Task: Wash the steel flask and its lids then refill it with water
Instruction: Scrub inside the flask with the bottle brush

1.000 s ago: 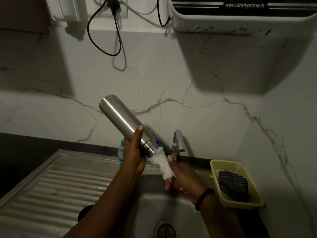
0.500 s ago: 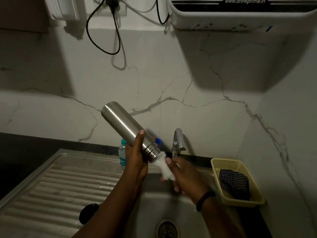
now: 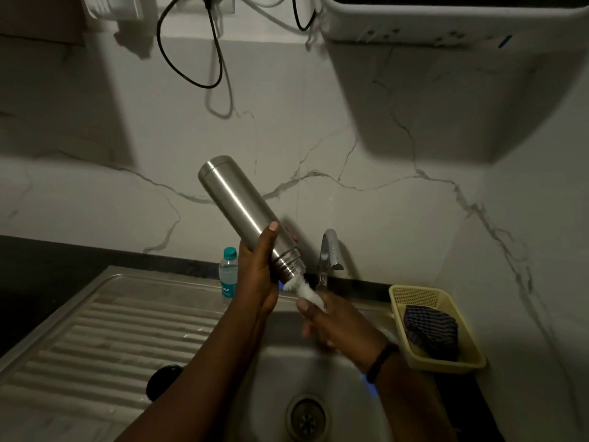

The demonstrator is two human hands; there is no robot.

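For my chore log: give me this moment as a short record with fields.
flask: steel flask, tilted, mouth down toward the sink
left hand: left hand grips the flask near its neck
right hand: right hand holds a white brush at the flask's mouth
tap: tap behind the hands
basket: yellow basket, dark cloth inside
bottle: plastic bottle by the wall

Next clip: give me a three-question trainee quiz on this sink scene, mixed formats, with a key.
1. True or false: the left hand grips the steel flask with its mouth tilted down.
2. What does the right hand hold at the flask's mouth? A) sponge B) white bottle brush C) lid
3. Fill in: the striped cloth lies in the yellow ___.

Key: 1 true; 2 B; 3 basket.
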